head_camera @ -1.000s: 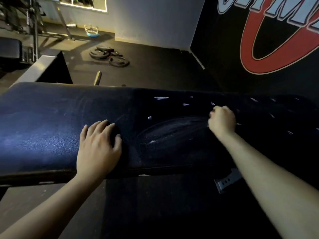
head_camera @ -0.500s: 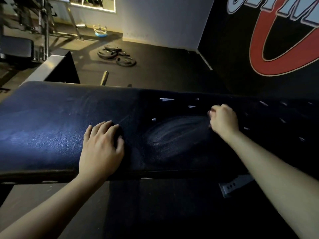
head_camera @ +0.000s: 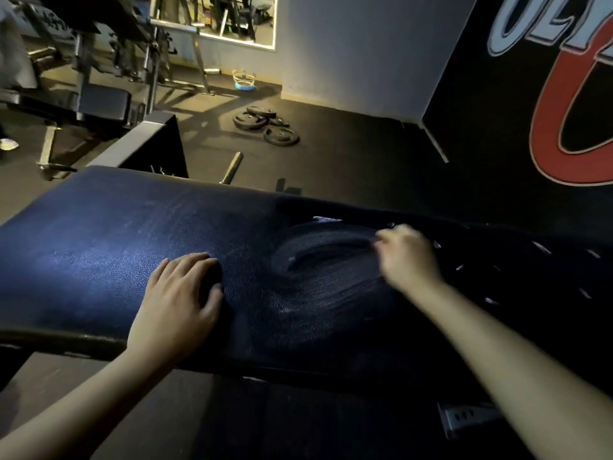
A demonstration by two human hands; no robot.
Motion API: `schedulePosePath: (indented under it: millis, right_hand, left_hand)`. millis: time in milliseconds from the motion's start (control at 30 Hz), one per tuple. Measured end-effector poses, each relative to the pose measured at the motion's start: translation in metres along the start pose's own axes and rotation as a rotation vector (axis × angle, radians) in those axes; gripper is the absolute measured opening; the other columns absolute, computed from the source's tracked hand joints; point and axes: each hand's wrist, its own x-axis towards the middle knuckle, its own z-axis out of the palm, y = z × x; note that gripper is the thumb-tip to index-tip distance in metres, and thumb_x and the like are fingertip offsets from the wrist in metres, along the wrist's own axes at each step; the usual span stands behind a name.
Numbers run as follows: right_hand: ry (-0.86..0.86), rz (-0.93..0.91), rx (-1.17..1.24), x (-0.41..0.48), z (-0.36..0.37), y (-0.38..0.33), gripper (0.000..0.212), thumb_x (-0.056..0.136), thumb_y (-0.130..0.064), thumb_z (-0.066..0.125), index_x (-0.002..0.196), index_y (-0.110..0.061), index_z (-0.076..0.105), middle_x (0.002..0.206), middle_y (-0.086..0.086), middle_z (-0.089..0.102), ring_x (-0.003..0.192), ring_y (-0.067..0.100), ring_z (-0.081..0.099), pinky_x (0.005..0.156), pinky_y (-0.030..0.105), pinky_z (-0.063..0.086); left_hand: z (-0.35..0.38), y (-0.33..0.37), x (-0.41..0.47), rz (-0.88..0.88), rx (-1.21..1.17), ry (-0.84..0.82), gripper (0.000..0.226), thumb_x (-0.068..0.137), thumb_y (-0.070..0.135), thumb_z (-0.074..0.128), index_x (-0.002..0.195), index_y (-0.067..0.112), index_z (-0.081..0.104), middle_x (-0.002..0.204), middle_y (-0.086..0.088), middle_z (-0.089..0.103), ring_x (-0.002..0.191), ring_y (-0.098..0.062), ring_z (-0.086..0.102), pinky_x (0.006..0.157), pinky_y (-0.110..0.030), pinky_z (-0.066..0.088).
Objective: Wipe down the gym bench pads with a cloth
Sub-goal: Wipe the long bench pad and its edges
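The dark bench pad (head_camera: 99,260) spans the view. The left hand (head_camera: 172,303) is pressed flat on it; the blurred right hand (head_camera: 408,257) is curled, its contents undiscernible. Wall lettering (head_camera: 544,24) is cropped, unreadable.

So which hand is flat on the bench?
The left hand, spread flat near the front edge of the bench pad. The right hand is bunched and blurred.

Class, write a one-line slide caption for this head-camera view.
Left hand steadies the bench pad while the right hand rubs it.
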Motion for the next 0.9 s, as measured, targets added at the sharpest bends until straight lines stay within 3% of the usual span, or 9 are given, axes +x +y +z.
schedulePosePath:
  millis: [67,133,267,367,467,567,633,733,900]
  right_hand:
    - [-0.009,0.270,-0.035,0.039,-0.001,0.042,0.016,0.092,-0.013,0.061,0.095,-0.003,0.073,0.096,0.024,0.065,0.091,0.044,0.064,0.078,0.044,0.054]
    - [0.007,0.314,-0.018,0.069,0.013,0.016,0.013,0.087,-0.010,0.063,0.094,-0.003,0.072,0.100,0.025,0.066,0.094,0.043,0.065,0.080,0.042,0.054]
    - [-0.065,0.090,0.156,0.081,0.045,-0.131,0.018,0.087,-0.012,0.063,0.103,-0.006,0.070,0.109,0.020,0.064,0.102,0.039,0.062,0.084,0.037,0.049]
    - [-0.169,-0.241,0.269,0.017,0.030,-0.194,0.012,0.093,-0.013,0.058,0.098,-0.007,0.068,0.099,0.018,0.062,0.093,0.037,0.059,0.075,0.039,0.046]
    - [-0.025,-0.358,0.243,-0.003,0.026,-0.119,0.013,0.093,-0.017,0.059,0.094,-0.010,0.071,0.089,0.013,0.062,0.084,0.035,0.060,0.070,0.040,0.049]
    - [-0.002,0.022,0.025,0.037,0.012,0.007,0.017,0.093,-0.016,0.060,0.094,-0.006,0.074,0.091,0.019,0.065,0.086,0.041,0.063,0.073,0.044,0.054]
    - [-0.017,0.260,-0.046,0.064,0.006,0.049,0.018,0.091,-0.014,0.061,0.097,-0.003,0.074,0.098,0.024,0.066,0.092,0.044,0.064,0.079,0.045,0.056]
    - [-0.015,0.267,-0.055,0.088,0.026,-0.013,0.022,0.086,-0.009,0.062,0.104,-0.003,0.073,0.109,0.023,0.066,0.102,0.042,0.063,0.087,0.040,0.053]
    - [-0.123,-0.081,0.225,0.058,0.044,-0.173,0.020,0.096,-0.013,0.054,0.109,-0.006,0.068,0.114,0.019,0.061,0.106,0.038,0.057,0.087,0.040,0.045]
  left_hand:
    - [0.002,0.001,0.000,0.017,0.024,0.009,0.046,0.091,0.041,0.044,0.122,0.016,0.067,0.130,-0.003,0.064,0.122,-0.025,0.055,0.114,-0.048,0.036]
    - [0.003,-0.001,-0.001,0.011,0.029,0.025,0.043,0.092,0.039,0.045,0.121,0.016,0.067,0.129,-0.001,0.064,0.121,-0.024,0.055,0.114,-0.046,0.036]
    - [0.004,-0.001,0.000,0.012,0.040,0.026,0.045,0.092,0.041,0.044,0.122,0.017,0.067,0.131,0.000,0.064,0.123,-0.024,0.056,0.119,-0.044,0.030]
    - [0.002,-0.003,-0.004,0.008,0.068,-0.002,0.050,0.092,0.046,0.041,0.127,0.019,0.066,0.136,0.000,0.063,0.128,-0.025,0.056,0.122,-0.045,0.022]
    - [0.002,-0.003,-0.004,-0.001,0.076,-0.023,0.052,0.092,0.047,0.040,0.128,0.019,0.065,0.139,0.000,0.061,0.131,-0.025,0.055,0.123,-0.047,0.021]
    - [0.002,0.001,-0.005,-0.010,0.067,-0.013,0.049,0.093,0.045,0.040,0.125,0.018,0.065,0.137,-0.002,0.062,0.129,-0.026,0.055,0.122,-0.048,0.024]
    - [0.003,0.003,-0.004,-0.007,0.058,-0.003,0.048,0.093,0.043,0.041,0.124,0.017,0.066,0.136,-0.002,0.062,0.126,-0.026,0.055,0.121,-0.048,0.027]
    - [0.003,0.003,-0.003,-0.003,0.045,0.014,0.046,0.092,0.041,0.044,0.123,0.016,0.067,0.134,-0.001,0.063,0.123,-0.025,0.056,0.120,-0.047,0.029]
    - [0.002,-0.003,-0.004,0.002,0.047,0.001,0.050,0.093,0.044,0.042,0.129,0.019,0.067,0.139,0.001,0.062,0.129,-0.022,0.055,0.123,-0.044,0.025]
